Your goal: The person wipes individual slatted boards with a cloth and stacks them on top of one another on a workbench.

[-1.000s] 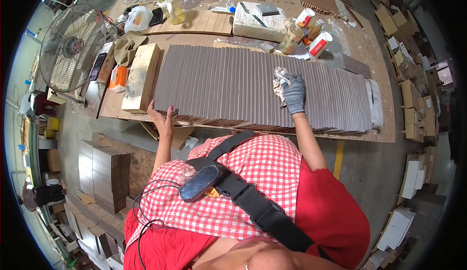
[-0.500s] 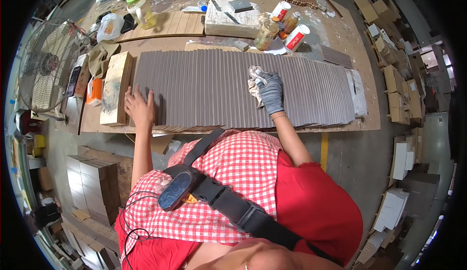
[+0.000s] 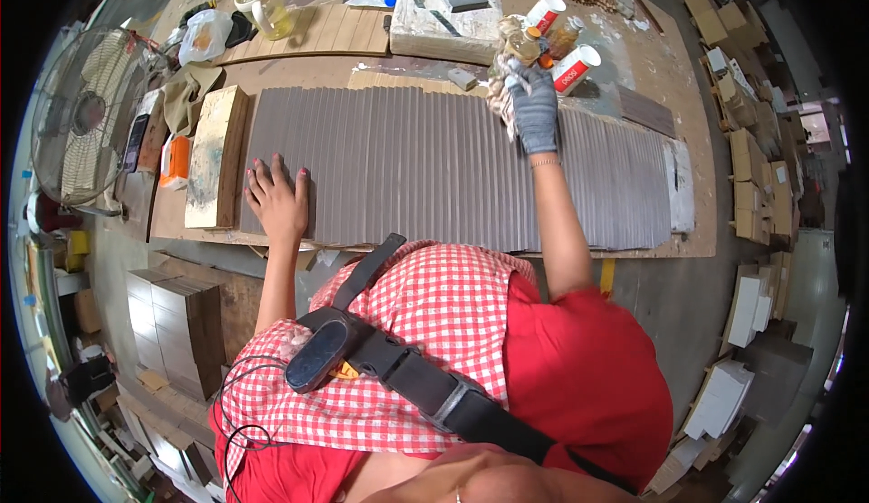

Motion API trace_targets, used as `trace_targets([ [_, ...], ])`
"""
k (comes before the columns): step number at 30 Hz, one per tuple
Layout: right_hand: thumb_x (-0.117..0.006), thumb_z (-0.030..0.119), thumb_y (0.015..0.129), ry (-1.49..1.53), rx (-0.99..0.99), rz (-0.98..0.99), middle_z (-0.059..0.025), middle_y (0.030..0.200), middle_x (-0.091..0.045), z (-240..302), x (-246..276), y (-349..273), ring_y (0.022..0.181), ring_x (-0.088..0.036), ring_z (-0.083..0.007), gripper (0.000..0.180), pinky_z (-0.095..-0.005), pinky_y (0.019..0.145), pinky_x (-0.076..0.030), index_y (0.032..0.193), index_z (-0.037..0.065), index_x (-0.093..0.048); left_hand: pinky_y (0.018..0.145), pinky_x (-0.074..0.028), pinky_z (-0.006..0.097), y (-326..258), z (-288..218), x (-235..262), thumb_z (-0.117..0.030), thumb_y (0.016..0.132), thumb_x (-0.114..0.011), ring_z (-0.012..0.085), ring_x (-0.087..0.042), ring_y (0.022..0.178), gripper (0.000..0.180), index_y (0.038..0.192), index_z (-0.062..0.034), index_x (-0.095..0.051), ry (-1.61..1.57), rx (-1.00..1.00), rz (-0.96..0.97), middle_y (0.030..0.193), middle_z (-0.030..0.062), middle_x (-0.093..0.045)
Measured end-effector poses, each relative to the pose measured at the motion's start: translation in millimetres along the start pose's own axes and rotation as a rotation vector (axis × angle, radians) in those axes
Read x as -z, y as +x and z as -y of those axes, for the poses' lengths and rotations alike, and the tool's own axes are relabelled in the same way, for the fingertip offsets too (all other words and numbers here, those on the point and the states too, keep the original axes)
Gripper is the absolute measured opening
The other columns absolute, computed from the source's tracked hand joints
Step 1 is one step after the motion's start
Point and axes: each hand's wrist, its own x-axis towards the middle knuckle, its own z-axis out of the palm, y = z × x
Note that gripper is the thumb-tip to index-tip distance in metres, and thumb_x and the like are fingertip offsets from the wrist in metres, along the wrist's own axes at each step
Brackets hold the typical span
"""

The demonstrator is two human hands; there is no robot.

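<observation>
Strips [image 3: 407,168]: grey-brown, packed side by side in row on table [image 3: 697,244]. Left hand [image 3: 278,200]: bare, palm down on left end of strips, fingers spread, nothing gripped. Right hand [image 3: 534,114]: gloved, at far edge of strips, right of middle, fingers curled round rag [image 3: 499,105]. Block [image 3: 215,159]: just left of strips. Bottle [image 3: 525,47], cups [image 3: 577,70]: just beyond strips. Rag-bottle contact: cannot tell.

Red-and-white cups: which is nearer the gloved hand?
The lower-right cup, close beside the gloved right hand; the upper cup sits farther up the picture.
</observation>
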Motion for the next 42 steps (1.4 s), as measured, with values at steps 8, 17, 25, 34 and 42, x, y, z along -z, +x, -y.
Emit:
trace_targets([
  [8,-0.061,0.024,0.086,-0.803,-0.124,0.569,-0.0193,0.106,-0.067,-3,-32,45,0.100,-0.064,-0.0368,0.021,-0.0448,0.090,-0.049,0.101,0.016,-0.074,0.115,-0.015,0.054,-10,-2,8,-0.048,0.095,-0.047,0.0393,-0.024,0.141,0.062,0.143,-0.0090,-0.041,-0.022,-0.001,-0.027,0.149,0.0224,-0.033],
  [17,-0.061,0.024,0.084,-0.610,-0.117,0.676,-0.0176,0.116,-0.065,-30,-81,71,0.109,-0.062,-0.0335,0.031,-0.0420,0.095,-0.048,0.111,0.015,-0.071,0.114,-0.015,0.054,-16,2,16,-0.047,0.094,-0.049,0.0387,-0.024,0.141,0.061,0.142,-0.0096,-0.043,-0.014,-0.005,-0.055,0.149,0.0219,-0.033],
  [25,-0.062,0.037,0.082,-0.928,-0.259,0.841,-0.0205,0.119,-0.064,-77,-104,76,0.111,-0.061,-0.0378,0.042,-0.0450,0.096,-0.048,0.113,0.009,-0.069,0.116,-0.014,0.052,-11,-4,16,-0.048,0.093,-0.051,0.0366,-0.023,0.142,0.061,0.141,-0.0118,-0.044,-0.051,0.017,-0.040,0.151,0.0190,-0.032],
  [34,-0.078,0.027,0.079,-0.035,0.089,0.942,-0.0121,0.113,-0.067,81,-120,20,0.102,-0.064,-0.0221,0.049,-0.0319,0.095,-0.050,0.123,0.009,-0.064,0.116,-0.014,0.051,-14,-5,14,-0.040,0.098,-0.044,0.0344,-0.024,0.142,0.050,0.142,-0.0151,-0.044,-0.063,0.066,-0.034,0.150,0.0173,-0.033],
  [42,-0.073,0.013,0.079,-0.019,0.413,0.867,-0.0146,0.098,-0.065,146,-132,-92,0.091,-0.061,-0.0307,0.032,-0.0393,0.087,-0.050,0.110,0.008,-0.070,0.115,-0.016,0.051,-6,-12,13,-0.036,0.098,-0.044,0.0344,-0.027,0.140,0.048,0.142,-0.0152,-0.044,-0.082,0.064,-0.054,0.149,0.0170,-0.035],
])
